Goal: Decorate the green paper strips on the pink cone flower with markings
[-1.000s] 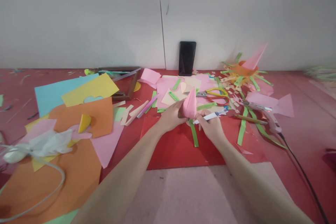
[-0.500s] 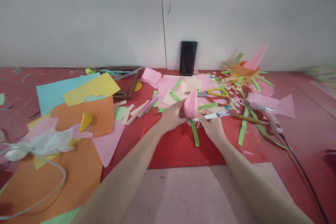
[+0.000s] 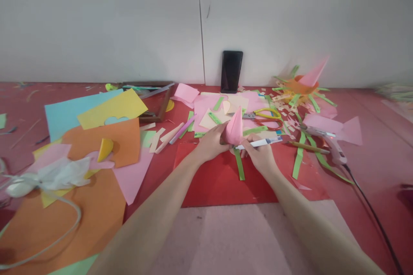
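In the middle of the head view, a pink paper cone (image 3: 234, 128) points upward, with my left hand (image 3: 213, 142) closed around its left side. My right hand (image 3: 259, 153) is closed on a white pen (image 3: 260, 142), whose tip end lies against the base of the cone. A green paper strip (image 3: 239, 165) hangs below the cone toward me. Below both hands lies a red sheet (image 3: 222, 187). The fingers of my left hand are partly hidden behind the cone.
Scissors (image 3: 267, 116) lie on paper scraps behind my hands. A hot glue gun (image 3: 327, 137) with a black cord rests at right, near a finished-looking paper piece with a cone (image 3: 311, 79). A black phone (image 3: 231, 71) leans on the wall. Orange sheets (image 3: 106, 142) cover the left.
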A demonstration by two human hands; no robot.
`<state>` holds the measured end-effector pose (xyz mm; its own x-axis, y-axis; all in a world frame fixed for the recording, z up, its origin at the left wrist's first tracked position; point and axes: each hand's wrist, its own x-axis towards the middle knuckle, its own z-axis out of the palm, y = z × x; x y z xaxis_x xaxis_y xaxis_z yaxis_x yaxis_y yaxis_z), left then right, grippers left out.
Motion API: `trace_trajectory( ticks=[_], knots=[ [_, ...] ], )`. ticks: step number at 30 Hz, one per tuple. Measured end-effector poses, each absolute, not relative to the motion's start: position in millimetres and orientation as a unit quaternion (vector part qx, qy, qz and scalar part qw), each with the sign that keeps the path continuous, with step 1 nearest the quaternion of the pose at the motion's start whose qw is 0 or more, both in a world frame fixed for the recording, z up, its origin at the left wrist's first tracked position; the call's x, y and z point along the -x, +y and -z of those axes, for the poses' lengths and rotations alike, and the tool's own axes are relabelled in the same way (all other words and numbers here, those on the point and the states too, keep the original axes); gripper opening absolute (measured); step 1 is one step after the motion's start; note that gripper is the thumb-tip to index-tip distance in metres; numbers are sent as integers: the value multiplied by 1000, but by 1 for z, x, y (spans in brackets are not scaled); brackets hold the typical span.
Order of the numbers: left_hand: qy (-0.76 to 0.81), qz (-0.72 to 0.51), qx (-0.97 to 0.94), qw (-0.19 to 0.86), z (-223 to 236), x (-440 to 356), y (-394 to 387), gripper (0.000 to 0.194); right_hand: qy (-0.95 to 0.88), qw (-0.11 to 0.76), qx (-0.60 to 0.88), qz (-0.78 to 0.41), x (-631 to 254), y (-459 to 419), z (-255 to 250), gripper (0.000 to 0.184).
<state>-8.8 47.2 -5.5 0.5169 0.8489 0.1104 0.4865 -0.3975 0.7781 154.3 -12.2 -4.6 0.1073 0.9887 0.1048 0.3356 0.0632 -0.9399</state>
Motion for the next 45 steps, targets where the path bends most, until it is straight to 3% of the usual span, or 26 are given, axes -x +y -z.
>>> trace_trajectory(
  ticks=[32,40,45],
  knots=[
    [418,-252,-800,349,3,9,47,65,-579,446,589,-344,-157,-12,9,31],
    [416,-256,-794,362,8,10,48,64,-512,500,623,-314,-154,-17,1,37],
    [427,-247,-791,362,6,10,48,65,-530,481,620,-321,-154,-18,6,36]
  ],
)
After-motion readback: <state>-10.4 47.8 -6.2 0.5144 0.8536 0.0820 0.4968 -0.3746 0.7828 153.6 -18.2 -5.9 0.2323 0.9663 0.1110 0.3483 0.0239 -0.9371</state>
